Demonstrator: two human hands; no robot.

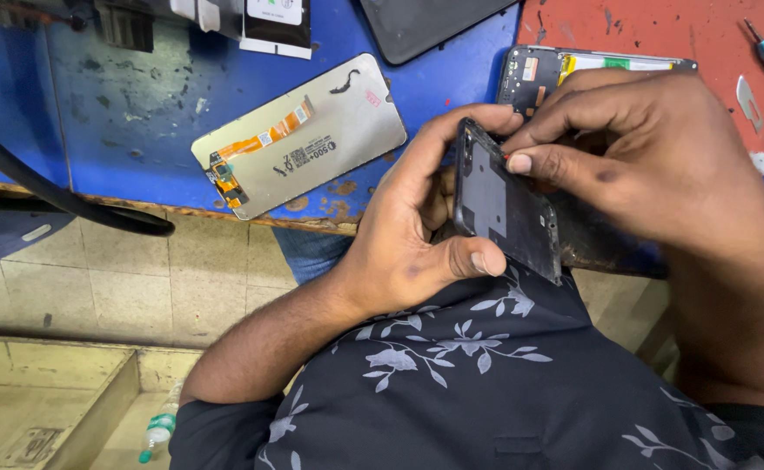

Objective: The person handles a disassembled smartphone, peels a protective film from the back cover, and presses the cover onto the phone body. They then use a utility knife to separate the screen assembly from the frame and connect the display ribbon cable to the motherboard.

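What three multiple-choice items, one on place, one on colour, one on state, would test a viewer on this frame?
1. Where does the silver screen panel lie?
A. on the blue bench top
B. on the floor tiles
C. in the left hand

2. What colour is the mat at the upper right?
A. green
B. red
C. white

3. How is the black phone frame held?
A. flat on the bench, untouched
B. hanging from a cable
C. gripped in the left hand, with the right hand's fingers at its edge

Key: 1 A, the panel rests on the bench near its front edge. 2 B, the mat under the opened phone is red. 3 C, the left hand wraps the frame while the right hand pinches its top edge.
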